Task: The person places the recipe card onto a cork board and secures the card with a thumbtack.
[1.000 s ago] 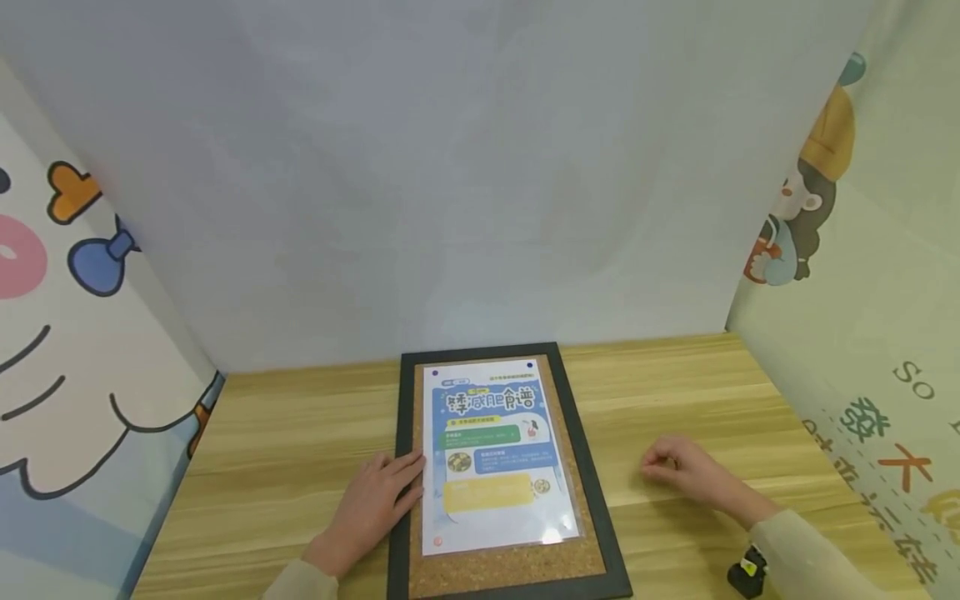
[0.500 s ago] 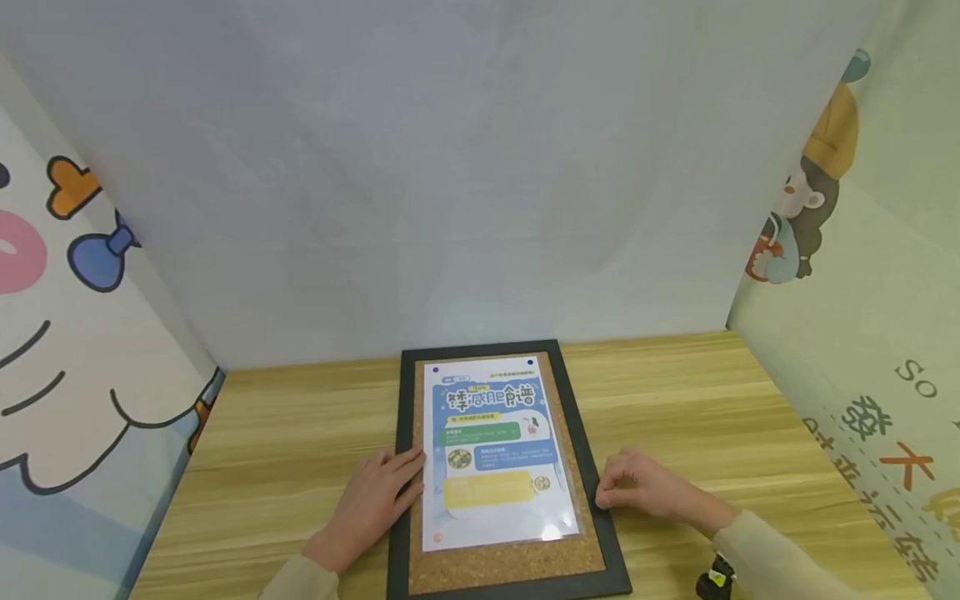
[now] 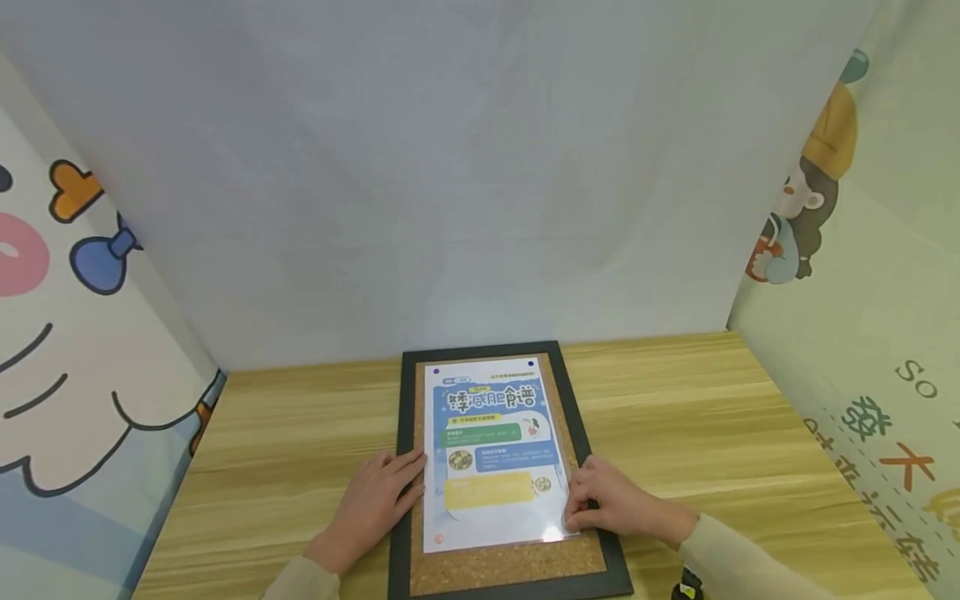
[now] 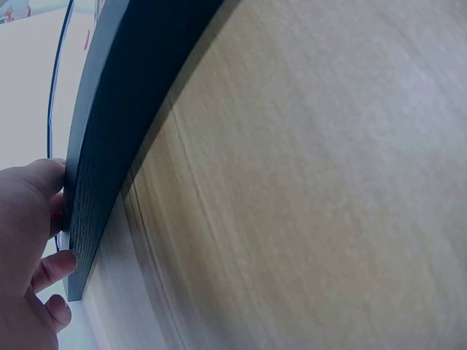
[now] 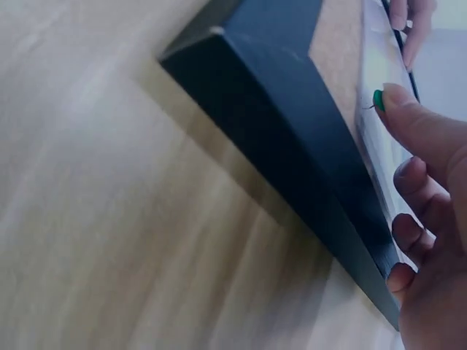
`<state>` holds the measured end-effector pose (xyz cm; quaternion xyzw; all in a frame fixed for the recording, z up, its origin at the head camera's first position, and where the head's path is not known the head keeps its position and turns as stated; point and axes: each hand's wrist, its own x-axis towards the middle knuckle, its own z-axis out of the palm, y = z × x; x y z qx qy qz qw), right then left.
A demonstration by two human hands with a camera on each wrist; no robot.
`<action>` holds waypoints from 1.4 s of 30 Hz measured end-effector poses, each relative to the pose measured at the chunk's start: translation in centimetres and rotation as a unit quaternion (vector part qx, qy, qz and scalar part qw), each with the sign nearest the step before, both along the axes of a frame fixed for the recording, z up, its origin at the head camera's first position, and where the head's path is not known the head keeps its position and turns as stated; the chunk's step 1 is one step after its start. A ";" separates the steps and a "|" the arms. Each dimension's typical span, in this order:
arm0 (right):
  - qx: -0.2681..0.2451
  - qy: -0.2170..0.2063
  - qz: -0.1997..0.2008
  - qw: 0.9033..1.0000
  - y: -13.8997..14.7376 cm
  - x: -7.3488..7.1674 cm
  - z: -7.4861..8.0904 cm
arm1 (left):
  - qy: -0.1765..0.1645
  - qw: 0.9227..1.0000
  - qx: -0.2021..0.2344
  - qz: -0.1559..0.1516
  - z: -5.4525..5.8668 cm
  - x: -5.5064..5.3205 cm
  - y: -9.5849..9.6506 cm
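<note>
A black-framed cork board [image 3: 510, 571] lies on the table with a printed, glossy sheet [image 3: 498, 442] on it. Purple and dark blue thumbtacks [image 3: 436, 372] sit in the sheet's two top corners. My right hand [image 3: 615, 502] is over the sheet's lower right corner. Between its thumb and finger it pinches a green thumbtack [image 5: 378, 100], whose bare point shows in the right wrist view, close above the sheet. My left hand [image 3: 371, 506] rests across the board's left frame, extended fingertips on the sheet's left edge.
The wood-grain table [image 3: 697, 400] runs back to a plain grey-white curtain [image 3: 480, 192]. Cartoon-printed panels stand at the left [image 3: 67, 333] and right [image 3: 862, 333]. A small black device [image 3: 687, 586] is beneath the right sleeve.
My right hand has moved left from the bare table, across the right frame, to the sheet's lower right corner. The left hand and the board have stayed in place.
</note>
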<state>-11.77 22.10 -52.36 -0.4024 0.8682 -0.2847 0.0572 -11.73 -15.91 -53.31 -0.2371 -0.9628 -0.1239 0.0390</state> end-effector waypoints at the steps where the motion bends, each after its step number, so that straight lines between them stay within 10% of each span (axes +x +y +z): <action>1: 0.002 -0.003 0.001 1.000 -0.1 0.0 -0.1 | 0.000 1.000 -0.001 0.000 0.0 0.0 0.0; 25: 0.075 -0.073 -0.023 0.994 -1.1 -0.7 0.6 | 0.000 1.000 0.011 0.004 -0.2 0.1 0.0; 42: 0.071 -0.029 0.004 0.997 -0.9 -1.0 0.2 | 0.008 1.000 0.018 0.002 -0.5 0.1 0.1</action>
